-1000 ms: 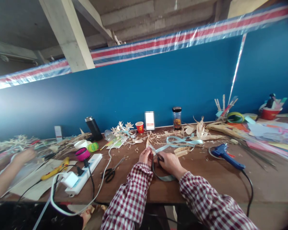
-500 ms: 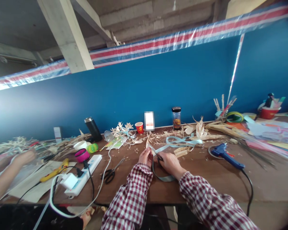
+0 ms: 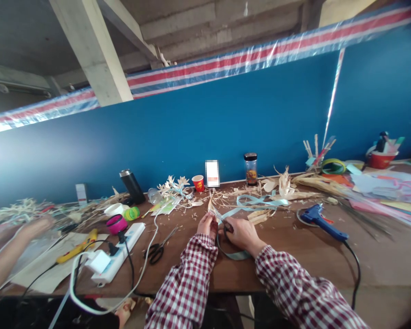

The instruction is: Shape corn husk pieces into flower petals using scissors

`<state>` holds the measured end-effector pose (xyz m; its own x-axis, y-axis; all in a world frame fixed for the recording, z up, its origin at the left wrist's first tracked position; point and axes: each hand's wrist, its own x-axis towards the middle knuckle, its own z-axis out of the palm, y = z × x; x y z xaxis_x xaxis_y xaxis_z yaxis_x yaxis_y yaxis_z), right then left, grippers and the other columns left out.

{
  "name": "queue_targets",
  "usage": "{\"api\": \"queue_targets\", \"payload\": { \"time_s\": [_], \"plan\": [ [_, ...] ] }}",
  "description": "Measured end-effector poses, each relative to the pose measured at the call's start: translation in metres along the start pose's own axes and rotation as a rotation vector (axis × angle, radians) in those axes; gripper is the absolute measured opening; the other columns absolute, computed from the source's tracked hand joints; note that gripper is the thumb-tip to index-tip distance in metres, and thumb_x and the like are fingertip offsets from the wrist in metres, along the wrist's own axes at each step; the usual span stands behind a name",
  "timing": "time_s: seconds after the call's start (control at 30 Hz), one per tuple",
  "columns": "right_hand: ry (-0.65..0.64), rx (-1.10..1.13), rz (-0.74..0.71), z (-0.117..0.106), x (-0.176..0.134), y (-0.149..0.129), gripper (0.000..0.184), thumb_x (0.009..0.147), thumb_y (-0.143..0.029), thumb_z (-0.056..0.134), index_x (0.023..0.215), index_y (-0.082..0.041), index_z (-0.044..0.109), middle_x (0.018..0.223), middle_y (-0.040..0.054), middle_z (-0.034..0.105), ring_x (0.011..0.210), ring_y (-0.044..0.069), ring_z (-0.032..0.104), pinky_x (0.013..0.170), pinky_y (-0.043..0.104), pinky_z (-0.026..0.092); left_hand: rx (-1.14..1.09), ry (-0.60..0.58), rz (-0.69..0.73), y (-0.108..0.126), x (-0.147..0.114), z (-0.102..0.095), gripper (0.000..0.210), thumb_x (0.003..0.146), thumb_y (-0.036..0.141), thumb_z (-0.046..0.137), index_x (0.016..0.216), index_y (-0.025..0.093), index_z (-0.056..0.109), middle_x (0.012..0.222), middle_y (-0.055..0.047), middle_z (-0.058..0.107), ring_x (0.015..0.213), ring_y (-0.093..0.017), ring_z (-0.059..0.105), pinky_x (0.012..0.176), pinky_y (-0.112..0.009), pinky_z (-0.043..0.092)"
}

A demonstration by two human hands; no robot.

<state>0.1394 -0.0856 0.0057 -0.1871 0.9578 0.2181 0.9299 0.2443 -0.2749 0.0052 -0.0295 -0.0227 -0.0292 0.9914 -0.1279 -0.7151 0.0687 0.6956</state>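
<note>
My left hand is closed, pinching a pale piece of dried husk that points up from the fingertips. In my right hand are black-handled scissors, their blades reaching left to the husk at my left fingertips. The exact spot where blades and husk meet is too small to make out. A light blue ribbon loops below and beside my right hand and runs on to the back right of the table, where more of it lies in curls.
Right of my hands lies a blue glue gun. To the left are other scissors, a white power strip and a yellow tool. A red cup and a jar stand behind. Another person's arm reaches in at left.
The scissors in my right hand have shifted slightly, with the blades at the husk. My left hand stays in place. The other person's hand at left moves a little.
</note>
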Motion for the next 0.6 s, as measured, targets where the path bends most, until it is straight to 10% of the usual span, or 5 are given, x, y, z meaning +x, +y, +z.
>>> {"api": "queue_targets", "payload": {
  "time_s": [0.6],
  "plan": [
    [-0.005,-0.024,-0.011,0.0012,0.0016,-0.0013,0.018,0.085,-0.031,0.047,0.095,-0.025,0.061,0.087,0.0044,0.07,0.082,0.02,0.065,0.062,0.025,0.034,-0.031,0.044,-0.022,0.0037,-0.0018,0.0014,0.009,0.069,0.002,0.069,0.071,0.01,0.065,0.061,0.0,0.062,0.048,-0.004,0.055,0.049,-0.013,0.047]
  ]
}}
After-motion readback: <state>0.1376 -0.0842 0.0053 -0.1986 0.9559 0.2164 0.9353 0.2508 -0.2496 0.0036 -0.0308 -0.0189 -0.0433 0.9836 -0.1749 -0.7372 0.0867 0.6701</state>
